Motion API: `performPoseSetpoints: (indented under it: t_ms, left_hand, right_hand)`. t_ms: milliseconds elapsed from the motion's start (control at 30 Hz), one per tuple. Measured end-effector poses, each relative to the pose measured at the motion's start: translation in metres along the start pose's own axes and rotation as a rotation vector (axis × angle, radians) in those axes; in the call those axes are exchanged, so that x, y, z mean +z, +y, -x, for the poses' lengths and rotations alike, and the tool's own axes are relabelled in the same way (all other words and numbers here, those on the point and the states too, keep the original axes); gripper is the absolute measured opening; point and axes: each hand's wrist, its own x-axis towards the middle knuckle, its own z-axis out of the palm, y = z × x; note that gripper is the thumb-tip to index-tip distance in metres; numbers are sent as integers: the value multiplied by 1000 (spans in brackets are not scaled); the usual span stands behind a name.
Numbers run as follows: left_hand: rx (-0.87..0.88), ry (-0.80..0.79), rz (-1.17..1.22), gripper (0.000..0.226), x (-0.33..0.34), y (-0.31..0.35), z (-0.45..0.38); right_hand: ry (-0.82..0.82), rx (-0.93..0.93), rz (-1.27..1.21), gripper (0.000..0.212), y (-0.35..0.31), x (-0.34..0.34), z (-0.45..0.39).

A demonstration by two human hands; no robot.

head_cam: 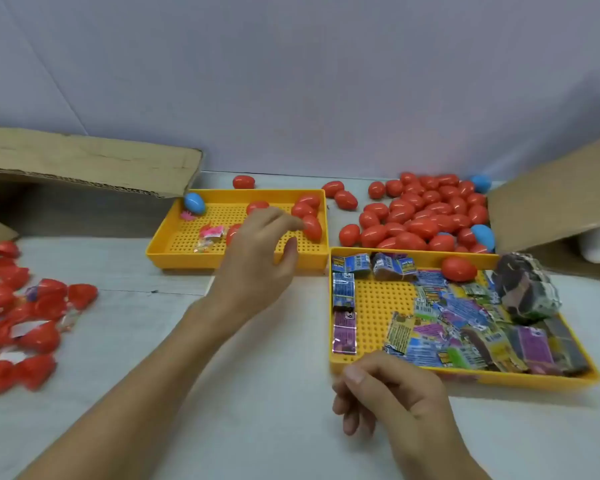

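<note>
My left hand (257, 258) reaches over the near edge of a yellow perforated tray (174, 245), fingers spread and relaxed, fingertips close to a red plastic egg (312, 227); it holds nothing. That tray also holds other red eggs (303, 207), a blue egg (194, 203) and small pink toy packets (210, 235). My right hand (392, 396) hovers loosely curled over the table, just in front of a second yellow tray (371, 299) filled with small printed leaflets (444, 323) and one red egg (458, 268); nothing is in it.
A heap of red eggs with a few blue ones (426, 216) lies behind the right tray. Opened red egg halves (21, 317) are piled at the left. Cardboard flaps stand at the back left (84, 161) and the right (555, 195). A dark wrapped bundle (525, 292) sits in the right tray.
</note>
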Motion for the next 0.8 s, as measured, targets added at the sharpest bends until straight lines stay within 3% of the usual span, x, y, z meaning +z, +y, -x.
performPoseSetpoints:
  t_ms: [100,200,300,400,533,667,800]
  left_hand:
    - [30,-171,-128,41,22,-13,-37]
    - [31,-285,-182,43,35,-19,-60]
    - [61,-240,-224,40,39,-17,-62]
    - [100,-33,-179,34,33,-4,-47]
    - [112,207,191,36,12,27,-7]
    - [-150,180,766,49,-3,65,55]
    - [-252,89,934,35,-8,79,109]
  right_hand:
    - [-47,51,-20,25,6,-7,-3]
    - [-66,75,-40,24,10,-10,-4]
    - [-64,47,-27,24,6,-11,-6]
    - [-60,3,-28,25,9,-12,-6]
    - [-47,-55,-40,29,10,-12,-6]
    - [11,-61,-190,37,7,-12,-4]
    - [13,-59,-220,42,1,-11,5]
